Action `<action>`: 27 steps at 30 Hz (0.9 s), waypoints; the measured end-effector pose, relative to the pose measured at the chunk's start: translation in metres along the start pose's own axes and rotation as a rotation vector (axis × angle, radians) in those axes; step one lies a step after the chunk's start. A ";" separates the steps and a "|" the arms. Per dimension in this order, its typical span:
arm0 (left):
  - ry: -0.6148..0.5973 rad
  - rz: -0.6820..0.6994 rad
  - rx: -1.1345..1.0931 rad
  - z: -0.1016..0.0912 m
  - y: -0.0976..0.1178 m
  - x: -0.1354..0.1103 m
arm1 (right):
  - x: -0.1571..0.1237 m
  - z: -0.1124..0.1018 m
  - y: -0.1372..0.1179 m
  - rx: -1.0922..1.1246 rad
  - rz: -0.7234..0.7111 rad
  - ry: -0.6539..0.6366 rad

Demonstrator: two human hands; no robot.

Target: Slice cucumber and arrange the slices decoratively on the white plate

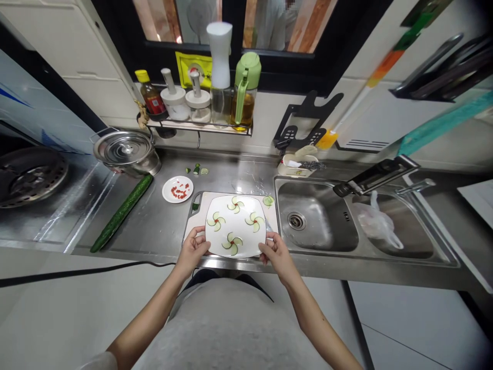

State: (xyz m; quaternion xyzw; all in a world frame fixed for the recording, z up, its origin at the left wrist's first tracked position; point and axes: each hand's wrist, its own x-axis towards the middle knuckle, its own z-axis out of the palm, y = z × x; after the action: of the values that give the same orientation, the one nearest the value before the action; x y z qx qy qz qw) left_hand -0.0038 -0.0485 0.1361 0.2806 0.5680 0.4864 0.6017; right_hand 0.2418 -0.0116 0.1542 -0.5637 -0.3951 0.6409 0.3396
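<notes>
Both my hands grip a white squarish plate (235,222) by its lower corners, thumbs over the rim. My left hand (193,250) is closed on the left corner, my right hand (278,254) on the right one. Several pinwheels of thin cucumber slices (232,243) with red bits at their centres lie on the plate. Beneath it is a pale cutting board (197,220), largely covered; whether the plate touches it I cannot tell. A few cucumber slices (268,201) rest on the board's upper right corner.
Left of the board are a small white dish (177,189) with red bits, a long cucumber (121,213) and a lidded steel pot (127,152). Cucumber scraps (196,169) lie behind. The double sink (318,216) is at right, below a spice rack (200,126) and tap (377,174).
</notes>
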 end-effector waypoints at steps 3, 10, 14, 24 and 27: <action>0.011 0.001 -0.009 0.000 -0.001 0.002 | 0.001 0.001 0.000 0.009 -0.009 0.006; 0.018 -0.002 -0.020 -0.001 -0.002 0.006 | 0.005 0.002 -0.001 0.015 -0.006 -0.003; 0.044 0.004 -0.038 0.000 -0.002 0.006 | 0.008 -0.001 0.004 0.045 0.012 0.003; -0.048 0.019 -0.042 0.027 -0.029 0.006 | 0.021 0.016 0.037 0.404 0.088 0.209; -0.212 -0.002 -0.019 0.038 -0.043 0.009 | 0.008 -0.004 0.052 0.354 0.040 0.321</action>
State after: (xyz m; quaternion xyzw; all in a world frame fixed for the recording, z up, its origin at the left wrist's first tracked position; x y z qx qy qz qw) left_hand 0.0431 -0.0478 0.1020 0.3242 0.4967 0.4587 0.6616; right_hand 0.2455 -0.0274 0.1041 -0.5978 -0.2064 0.6091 0.4786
